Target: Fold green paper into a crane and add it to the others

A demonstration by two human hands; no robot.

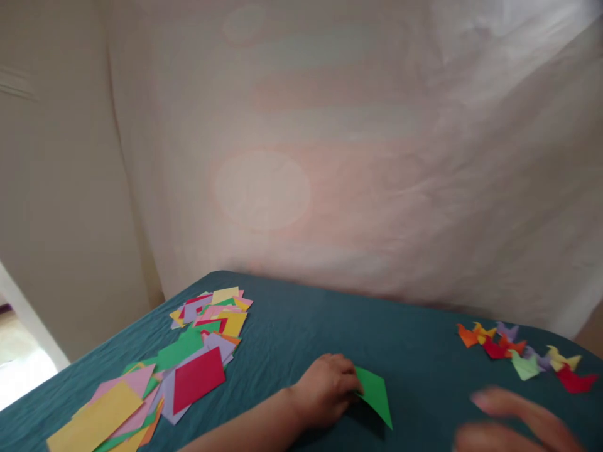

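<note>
Pinching green four-sided paper sheet [375,392], your left hand [328,387] could crease it crookedly if grip slips; your right hand [532,427] spread, blurred, empty-looking, right of sheet.

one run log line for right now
left hand: holding green paper | right hand: blurred, partly out of frame, no object visible | loose colored sheets: left side of table | origami figures: right side

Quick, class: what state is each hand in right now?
Left hand: closed, holding the green paper.
Right hand: looks open, nothing visibly held; blurred, partly out of frame.
</note>
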